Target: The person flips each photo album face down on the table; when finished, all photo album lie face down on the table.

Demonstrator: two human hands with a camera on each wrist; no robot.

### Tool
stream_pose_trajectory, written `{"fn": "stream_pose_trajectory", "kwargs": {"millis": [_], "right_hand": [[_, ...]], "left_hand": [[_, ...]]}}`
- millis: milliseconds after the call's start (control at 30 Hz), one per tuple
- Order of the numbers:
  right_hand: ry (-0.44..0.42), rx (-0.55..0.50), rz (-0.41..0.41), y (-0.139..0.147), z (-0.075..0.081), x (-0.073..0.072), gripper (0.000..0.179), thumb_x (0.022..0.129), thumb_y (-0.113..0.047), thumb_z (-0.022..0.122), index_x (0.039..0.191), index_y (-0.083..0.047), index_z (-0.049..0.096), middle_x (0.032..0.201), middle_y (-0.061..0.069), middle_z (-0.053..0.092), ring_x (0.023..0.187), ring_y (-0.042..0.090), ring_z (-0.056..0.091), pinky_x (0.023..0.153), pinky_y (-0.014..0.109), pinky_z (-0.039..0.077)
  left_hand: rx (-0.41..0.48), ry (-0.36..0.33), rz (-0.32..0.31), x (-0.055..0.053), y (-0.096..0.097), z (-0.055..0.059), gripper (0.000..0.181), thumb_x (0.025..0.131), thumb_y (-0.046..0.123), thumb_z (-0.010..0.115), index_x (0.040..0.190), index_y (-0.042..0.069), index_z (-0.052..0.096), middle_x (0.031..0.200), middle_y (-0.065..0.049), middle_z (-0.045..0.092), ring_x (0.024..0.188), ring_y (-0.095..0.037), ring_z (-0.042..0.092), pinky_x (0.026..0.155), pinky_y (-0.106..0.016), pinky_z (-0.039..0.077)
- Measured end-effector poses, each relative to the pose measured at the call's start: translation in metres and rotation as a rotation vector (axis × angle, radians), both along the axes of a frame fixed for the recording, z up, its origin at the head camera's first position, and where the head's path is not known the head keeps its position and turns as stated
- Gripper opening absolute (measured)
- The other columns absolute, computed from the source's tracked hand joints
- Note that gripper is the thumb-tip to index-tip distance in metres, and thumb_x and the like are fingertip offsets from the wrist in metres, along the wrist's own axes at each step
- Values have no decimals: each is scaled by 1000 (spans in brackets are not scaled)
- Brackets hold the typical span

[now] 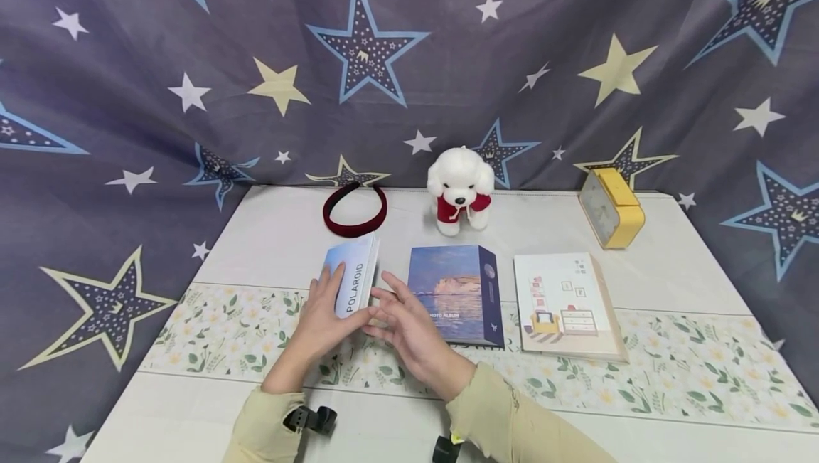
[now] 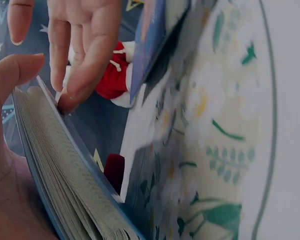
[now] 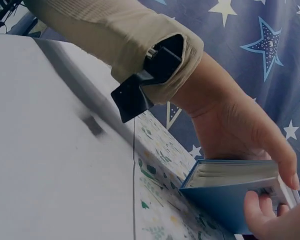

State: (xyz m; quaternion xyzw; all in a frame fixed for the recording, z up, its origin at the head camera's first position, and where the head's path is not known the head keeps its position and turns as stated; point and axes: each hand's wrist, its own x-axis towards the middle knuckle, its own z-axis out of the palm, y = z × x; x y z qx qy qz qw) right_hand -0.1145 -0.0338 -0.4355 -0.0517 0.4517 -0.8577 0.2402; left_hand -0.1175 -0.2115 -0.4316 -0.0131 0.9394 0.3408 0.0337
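Observation:
A blue-and-white photo album [image 1: 358,271] marked POLAROID stands tilted up off the table at the left. My left hand [image 1: 325,322] grips it, fingers spread on its blue cover and thumb at the near edge. The left wrist view shows the page block of the album [image 2: 72,165] fanned slightly between its covers. My right hand [image 1: 412,335] is at the album's right side, fingers fairly straight. In the right wrist view, fingertips of the right hand [image 3: 282,220] touch the cover near a corner, close to the left thumb.
A second photo album [image 1: 448,292] with a seaside painting lies right of my hands. Beyond it is a white book [image 1: 563,303] with a furniture drawing. Behind stand a dark red headband [image 1: 331,221], a white plush dog [image 1: 461,171] in red and a yellow clock [image 1: 617,210].

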Motion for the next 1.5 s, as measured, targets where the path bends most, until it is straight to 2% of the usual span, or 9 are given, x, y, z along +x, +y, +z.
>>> {"fn": "stream_pose_trajectory", "kwargs": {"millis": [100, 233, 333, 500, 800, 1033, 1267, 1500], "right_hand": [[21, 24, 6, 0, 0, -1, 62, 100, -13, 49, 156, -10, 21, 150, 21, 34, 98, 14, 61, 98, 47, 47], [49, 58, 19, 0, -1, -3, 58, 101, -14, 48, 155, -9, 25, 148, 20, 37, 99, 14, 61, 96, 44, 48], [68, 79, 33, 0, -2, -3, 60, 98, -9, 51, 153, -7, 28, 147, 19, 39, 104, 16, 60, 95, 42, 50], [114, 119, 69, -1, -6, -3, 58, 97, -9, 54, 151, -6, 33, 148, 18, 41, 113, 21, 58, 96, 42, 49], [198, 196, 123, -3, -12, -3, 58, 98, -9, 52, 152, -10, 33, 146, 15, 44, 125, 27, 52, 102, 51, 42], [184, 218, 135, -5, -14, -2, 61, 95, -8, 58, 151, -12, 36, 147, 14, 43, 125, 29, 51, 102, 48, 43], [202, 323, 134, -7, -19, 2, 61, 95, -11, 62, 151, -14, 37, 150, 16, 38, 132, 34, 45, 98, 42, 47], [260, 462, 115, -8, -20, 6, 62, 95, -17, 64, 151, -16, 37, 155, 13, 31, 134, 37, 41, 103, 47, 42]], "left_hand": [[114, -43, -1, 0, 0, 1, 105, 81, 54, 69, 158, 13, 10, 161, -21, -1, 145, -46, -2, 107, -71, 10], [279, -61, -19, 0, 0, 2, 101, 84, 41, 71, 158, 13, 9, 162, -19, -1, 146, -42, 9, 109, -65, 19], [356, -71, -20, 1, 1, 3, 96, 86, 35, 69, 158, 14, 10, 162, -17, 3, 143, -43, 17, 108, -64, 25], [408, -71, -1, 3, 2, 7, 87, 88, 29, 67, 158, 22, 16, 163, -13, 8, 144, -42, 16, 108, -64, 24], [449, -16, 11, 6, 2, 13, 78, 87, 26, 65, 155, 26, 27, 160, -12, 20, 145, -39, 18, 108, -62, 24], [602, 54, -65, 4, -2, 15, 71, 90, 9, 63, 153, 19, 34, 158, -11, 26, 142, -39, 26, 107, -60, 28], [731, 42, -32, 4, -5, 22, 70, 86, -6, 57, 151, 9, 35, 152, -21, 35, 136, -38, 38, 102, -46, 39], [756, 48, 1, 5, -8, 26, 71, 84, -12, 54, 150, 0, 33, 148, -26, 39, 131, -38, 45, 95, -32, 47]]}}
